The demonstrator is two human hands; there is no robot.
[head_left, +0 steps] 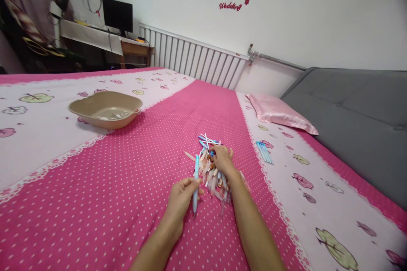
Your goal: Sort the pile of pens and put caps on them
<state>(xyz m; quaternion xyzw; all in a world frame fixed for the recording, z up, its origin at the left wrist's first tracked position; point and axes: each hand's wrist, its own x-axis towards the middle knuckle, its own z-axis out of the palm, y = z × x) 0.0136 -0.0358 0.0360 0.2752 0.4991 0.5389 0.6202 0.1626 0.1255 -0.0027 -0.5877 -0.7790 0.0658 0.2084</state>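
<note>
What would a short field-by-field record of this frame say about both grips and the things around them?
Left grip: holds a blue-and-white pen, tapered end toward the wearer
Right grip: at the pile of pen-like pieces; hold unclear
Right of pile: several blue-and-white pens, side by side
Far left: beige basin; small pieces inside, unidentifiable
Surface: pink dotted bedspread
Far right: pink pillow

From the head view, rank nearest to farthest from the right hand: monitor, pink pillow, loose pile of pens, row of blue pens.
1. Pile of pens: under the right hand.
2. Row of blue pens: right of the pile.
3. Pink pillow: farther right, by the headboard.
4. Monitor: far left, on the desk.
</note>
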